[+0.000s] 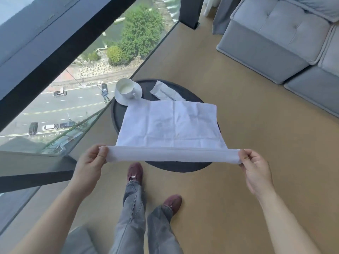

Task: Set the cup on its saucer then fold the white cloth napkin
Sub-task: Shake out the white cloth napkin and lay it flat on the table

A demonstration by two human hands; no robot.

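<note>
A white cup (pixel 126 88) stands upright on its white saucer (pixel 122 100) at the far left of a small round dark table (pixel 115 114). The white cloth napkin (pixel 170 123) lies spread over the table's middle, its far edge close to the saucer. Its near edge is lifted off the table and stretched taut in a folded band. My left hand (pixel 94 158) pinches the band's left end and my right hand (pixel 252 165) pinches its right end, both just in front of the table's near rim.
A second crumpled white cloth (pixel 166 91) lies at the table's far side. A floor-to-ceiling window (pixel 55 79) runs along the left, close to the table. A grey sofa (pixel 275 43) stands at the right. My legs and dark red shoes (pixel 135 172) are below the table.
</note>
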